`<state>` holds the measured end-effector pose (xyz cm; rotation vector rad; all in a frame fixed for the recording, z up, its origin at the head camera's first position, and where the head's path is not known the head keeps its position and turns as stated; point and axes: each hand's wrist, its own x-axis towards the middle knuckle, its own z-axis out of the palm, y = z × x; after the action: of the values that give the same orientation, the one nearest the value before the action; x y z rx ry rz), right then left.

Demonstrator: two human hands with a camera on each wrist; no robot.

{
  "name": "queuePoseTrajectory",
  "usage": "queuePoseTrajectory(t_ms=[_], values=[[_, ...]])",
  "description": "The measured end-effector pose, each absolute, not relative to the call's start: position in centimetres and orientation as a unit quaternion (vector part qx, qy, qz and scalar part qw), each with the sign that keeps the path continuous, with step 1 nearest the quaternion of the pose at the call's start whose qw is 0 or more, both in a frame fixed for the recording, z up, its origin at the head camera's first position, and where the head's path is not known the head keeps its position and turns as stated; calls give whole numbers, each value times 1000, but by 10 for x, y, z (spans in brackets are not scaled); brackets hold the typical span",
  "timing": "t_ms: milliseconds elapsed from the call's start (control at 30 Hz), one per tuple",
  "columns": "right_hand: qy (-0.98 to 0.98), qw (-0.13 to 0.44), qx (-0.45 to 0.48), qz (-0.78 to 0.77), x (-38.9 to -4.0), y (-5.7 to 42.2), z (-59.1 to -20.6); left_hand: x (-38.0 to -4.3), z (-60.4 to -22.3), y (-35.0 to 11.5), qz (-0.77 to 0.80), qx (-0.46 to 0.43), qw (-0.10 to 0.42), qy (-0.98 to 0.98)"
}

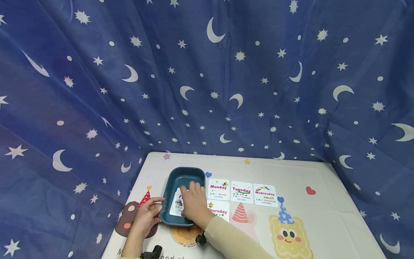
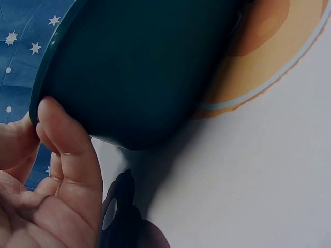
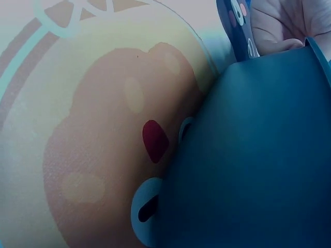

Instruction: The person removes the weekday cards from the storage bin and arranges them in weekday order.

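My left hand [image 1: 146, 218] holds the left rim of a dark teal plastic tray [image 1: 164, 201], pinching it between thumb and fingers; the left wrist view shows this hand [image 2: 57, 181] at the tray's edge. Inside the tray lies a white word card [image 1: 176, 208] whose red word starts with "Fr", the rest covered. Over that card's right side reaches my right hand [image 1: 195, 203], fingers bent down into the tray; I cannot tell whether they grip it. The right wrist view shows mostly the tray's outer wall [image 3: 248, 155].
Right of the tray, Monday [image 1: 218, 190], Tuesday [image 1: 241, 196] and Wednesday [image 1: 265, 200] cards lie in a row. A Thursday card [image 1: 221, 207] sits below Monday, partly behind my right arm. The tablecloth [image 1: 330, 216] has cartoon prints; a blue star-and-moon curtain [image 1: 207, 90] hangs behind.
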<state>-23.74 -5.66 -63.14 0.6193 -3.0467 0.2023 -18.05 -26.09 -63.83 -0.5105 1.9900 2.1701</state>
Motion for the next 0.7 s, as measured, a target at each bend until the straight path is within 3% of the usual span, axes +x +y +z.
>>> queuePoseTrajectory(t_ms=[700], values=[[-966, 45, 200, 158, -236, -49, -627, -180, -638, -260, 734, -165, 76, 655]])
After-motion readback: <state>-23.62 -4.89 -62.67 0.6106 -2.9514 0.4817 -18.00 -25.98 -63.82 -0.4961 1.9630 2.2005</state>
